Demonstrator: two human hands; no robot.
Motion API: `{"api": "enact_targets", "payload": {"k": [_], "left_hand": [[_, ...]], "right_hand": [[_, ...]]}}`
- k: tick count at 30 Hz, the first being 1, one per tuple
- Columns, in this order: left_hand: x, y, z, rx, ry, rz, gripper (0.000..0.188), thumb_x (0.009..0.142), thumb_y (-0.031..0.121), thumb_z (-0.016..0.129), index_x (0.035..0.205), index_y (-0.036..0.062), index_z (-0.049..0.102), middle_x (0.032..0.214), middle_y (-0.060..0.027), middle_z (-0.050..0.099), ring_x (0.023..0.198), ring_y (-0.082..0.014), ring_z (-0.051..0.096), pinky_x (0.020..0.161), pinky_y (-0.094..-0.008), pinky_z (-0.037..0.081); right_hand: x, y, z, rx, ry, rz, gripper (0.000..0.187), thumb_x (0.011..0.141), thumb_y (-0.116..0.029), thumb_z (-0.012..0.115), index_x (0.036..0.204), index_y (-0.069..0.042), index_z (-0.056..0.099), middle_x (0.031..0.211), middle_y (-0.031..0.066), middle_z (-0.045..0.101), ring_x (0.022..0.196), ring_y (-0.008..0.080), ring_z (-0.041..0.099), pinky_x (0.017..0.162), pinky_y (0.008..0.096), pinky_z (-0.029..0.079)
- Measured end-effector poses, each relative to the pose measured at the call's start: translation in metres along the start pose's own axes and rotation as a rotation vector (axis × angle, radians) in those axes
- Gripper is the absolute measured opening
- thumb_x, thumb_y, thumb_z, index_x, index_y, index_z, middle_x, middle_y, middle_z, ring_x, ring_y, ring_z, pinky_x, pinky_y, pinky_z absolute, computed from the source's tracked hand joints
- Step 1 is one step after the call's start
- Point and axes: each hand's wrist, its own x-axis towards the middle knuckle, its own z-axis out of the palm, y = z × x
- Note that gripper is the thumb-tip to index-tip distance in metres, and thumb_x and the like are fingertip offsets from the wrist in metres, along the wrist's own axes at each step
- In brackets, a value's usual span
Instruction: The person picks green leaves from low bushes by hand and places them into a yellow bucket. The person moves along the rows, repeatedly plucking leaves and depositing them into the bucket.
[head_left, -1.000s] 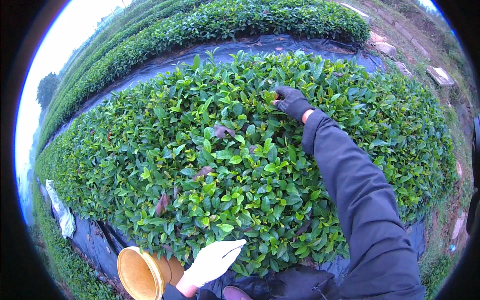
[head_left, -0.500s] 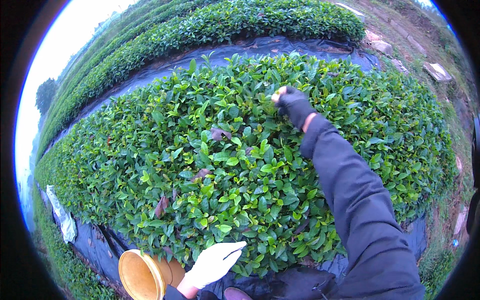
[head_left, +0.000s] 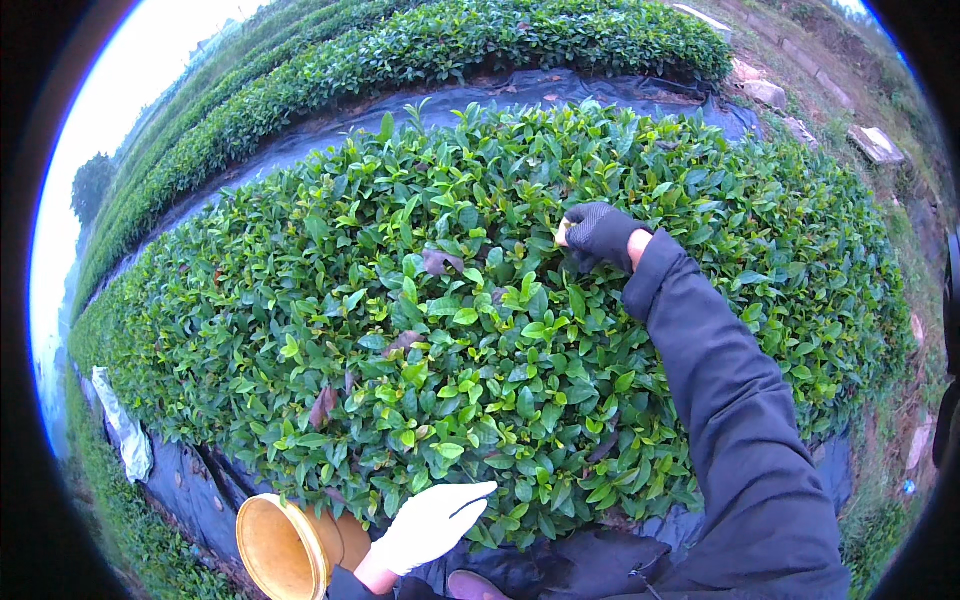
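A broad bush of glossy green leaves [head_left: 400, 300] fills the middle of the view, with lighter young shoots on top. My right hand [head_left: 600, 236], in a dark glove with bare fingertips, is curled closed among the upper leaves right of centre. Its fingertips are pressed together in a pinch, and what lies between them is too small to make out. Low in the view, my white-gloved left hand [head_left: 432, 525] points right at the bush's near edge. Its fingers are stretched out, with nothing visible in them. Beside it a yellow bucket [head_left: 318, 545] leans on its side, mouth facing left.
Dark plastic sheeting [head_left: 190, 490] covers the ground around the bush. A crumpled whitish plastic piece [head_left: 125, 430] lies at the left. Beyond another strip of sheeting runs a second row of bushes [head_left: 480, 45]. Stone blocks [head_left: 875, 145] lie on the slope at right. A shoe [head_left: 475, 585] shows below.
My right hand has drawn slightly nearer and to the right, from higher on the bush, and stays closed. The left hand and the bucket are almost where they were.
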Motion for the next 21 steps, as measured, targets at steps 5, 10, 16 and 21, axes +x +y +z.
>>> {"api": "enact_targets", "payload": {"k": [5, 10, 16, 21], "left_hand": [[-0.003, -0.001, 0.002, -0.017, 0.009, -0.038, 0.032, 0.093, 0.025, 0.052, 0.121, 0.0133, 0.061, 0.108, -0.0115, 0.065, 0.096, -0.0298, 0.061, 0.085, -0.0365, 0.049], [-0.002, 0.003, -0.001, -0.008, 0.003, -0.031, 0.032, 0.093, 0.026, 0.052, 0.12, 0.0126, 0.061, 0.109, -0.0113, 0.065, 0.097, -0.0294, 0.061, 0.086, -0.0363, 0.048], [-0.003, 0.001, -0.001, -0.011, 0.002, -0.03, 0.032, 0.093, 0.024, 0.052, 0.121, 0.0137, 0.06, 0.11, -0.0108, 0.064, 0.099, -0.0287, 0.061, 0.087, -0.0356, 0.048], [-0.004, -0.003, 0.0, -0.022, -0.009, -0.057, 0.031, 0.093, 0.024, 0.052, 0.121, 0.0144, 0.061, 0.111, -0.0101, 0.064, 0.1, -0.0281, 0.061, 0.089, -0.035, 0.048]], "right_hand": [[0.007, -0.035, 0.009, 0.334, 0.148, -0.147, 0.016, 0.089, -0.021, 0.061, 0.093, -0.005, 0.063, 0.075, 0.0018, 0.058, 0.061, 0.0106, 0.056, 0.056, 0.0278, 0.052], [0.027, -0.036, 0.006, -0.429, 0.267, -0.355, 0.025, 0.081, -0.032, 0.068, 0.089, -0.008, 0.069, 0.085, 0.0124, 0.068, 0.078, 0.0223, 0.066, 0.071, 0.0366, 0.051], [0.036, -0.019, 0.012, -1.015, 0.173, -0.211, 0.041, 0.07, -0.038, 0.077, 0.094, -0.007, 0.066, 0.097, 0.0159, 0.065, 0.093, 0.0343, 0.062, 0.078, 0.043, 0.049], [0.033, -0.01, 0.012, -0.929, 0.146, -0.288, 0.041, 0.068, -0.036, 0.079, 0.092, -0.006, 0.064, 0.095, 0.0159, 0.064, 0.092, 0.0347, 0.061, 0.078, 0.0426, 0.049]]}}
